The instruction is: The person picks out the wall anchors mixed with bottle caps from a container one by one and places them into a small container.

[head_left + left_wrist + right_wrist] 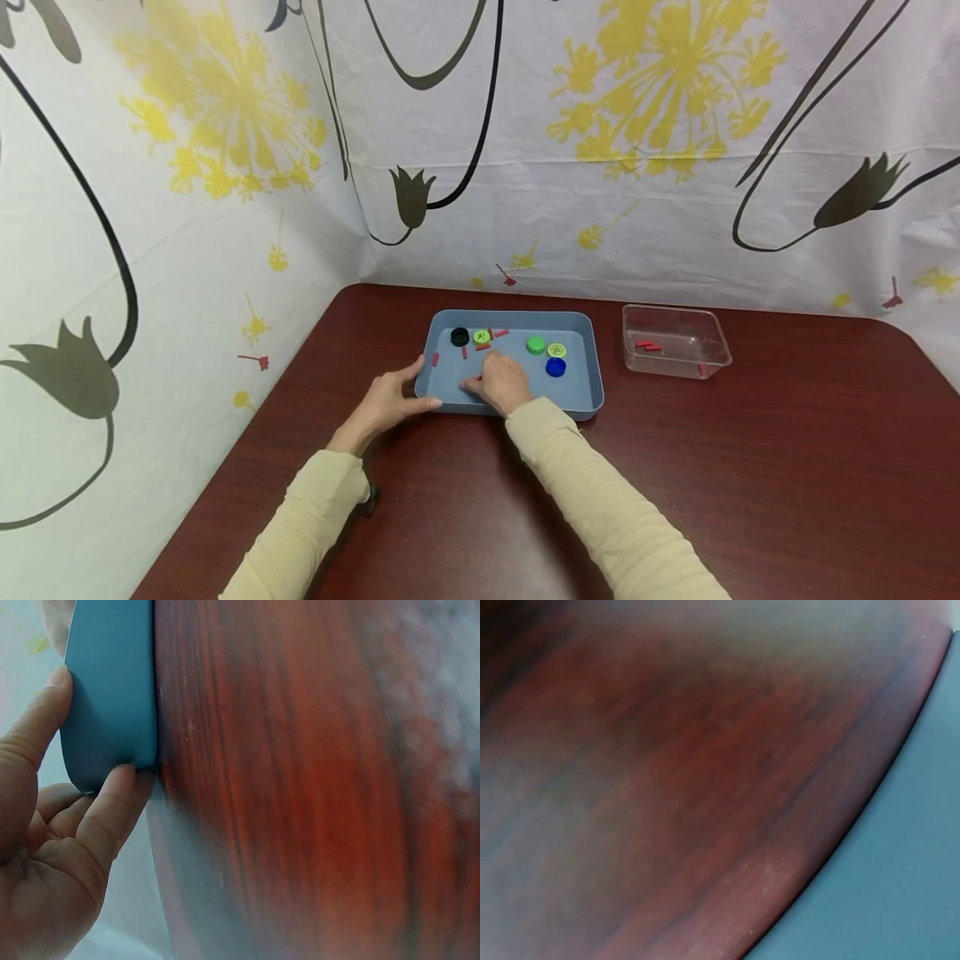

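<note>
The left hand [386, 404] holds the blue tray [555, 393] by its corner. The right hand [504, 383] reaches into it, near red sticks [464, 352]; I cannot tell if it pinches one.

In the head view, a dark red-brown wood-grain table [787, 467] spreads around six o'clock. White fabric [534, 187] hangs beyond it, printed with yellow dandelion heads [678, 67] at ten and between one and two o'clock, and grey-brown tulips [412, 198] near nine, eleven and half past two.
</note>
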Action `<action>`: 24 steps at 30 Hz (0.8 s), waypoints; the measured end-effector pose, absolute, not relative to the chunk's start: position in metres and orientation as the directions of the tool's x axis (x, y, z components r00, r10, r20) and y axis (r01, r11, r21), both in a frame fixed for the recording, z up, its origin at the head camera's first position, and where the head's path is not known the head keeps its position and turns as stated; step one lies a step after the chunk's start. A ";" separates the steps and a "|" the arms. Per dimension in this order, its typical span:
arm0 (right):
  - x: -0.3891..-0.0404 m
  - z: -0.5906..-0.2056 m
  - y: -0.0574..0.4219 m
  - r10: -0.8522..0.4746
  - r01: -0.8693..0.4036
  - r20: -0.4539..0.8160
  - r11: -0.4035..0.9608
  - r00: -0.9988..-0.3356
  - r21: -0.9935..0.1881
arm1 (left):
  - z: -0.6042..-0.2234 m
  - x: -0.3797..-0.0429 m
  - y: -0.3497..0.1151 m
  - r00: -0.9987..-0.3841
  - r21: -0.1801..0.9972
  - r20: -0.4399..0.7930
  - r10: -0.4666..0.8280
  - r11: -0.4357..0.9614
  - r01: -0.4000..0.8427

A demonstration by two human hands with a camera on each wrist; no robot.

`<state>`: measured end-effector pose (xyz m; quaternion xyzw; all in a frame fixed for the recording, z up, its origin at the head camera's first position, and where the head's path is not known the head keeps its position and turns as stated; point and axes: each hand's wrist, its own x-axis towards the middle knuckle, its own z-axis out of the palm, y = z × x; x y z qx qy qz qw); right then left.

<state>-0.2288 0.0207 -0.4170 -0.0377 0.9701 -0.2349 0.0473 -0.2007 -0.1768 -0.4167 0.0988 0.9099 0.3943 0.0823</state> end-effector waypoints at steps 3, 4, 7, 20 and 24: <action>-0.229 -0.417 0.019 -0.096 -0.052 -0.077 0.894 -0.992 -0.445 | -0.417 -0.201 -0.177 -0.967 0.741 -0.075 0.242 0.663 0.108; -0.229 -0.417 0.019 -0.099 -0.056 -0.075 0.897 -0.992 -0.438 | -0.417 -0.201 -0.177 -0.968 0.744 -0.078 0.239 0.660 0.103; -0.230 -0.418 0.018 -0.104 -0.064 -0.075 0.909 -0.992 -0.413 | -0.417 -0.200 -0.177 -0.967 0.742 -0.074 0.245 0.661 0.111; -0.231 -0.420 0.017 -0.108 -0.079 -0.062 0.929 -0.992 -0.362 | -0.418 -0.201 -0.176 -0.967 0.745 -0.059 0.247 0.656 0.122; -0.231 -0.421 0.017 -0.122 -0.095 -0.053 0.928 -0.991 -0.362 | -0.418 -0.200 -0.177 -0.968 0.744 -0.060 0.246 0.657 0.121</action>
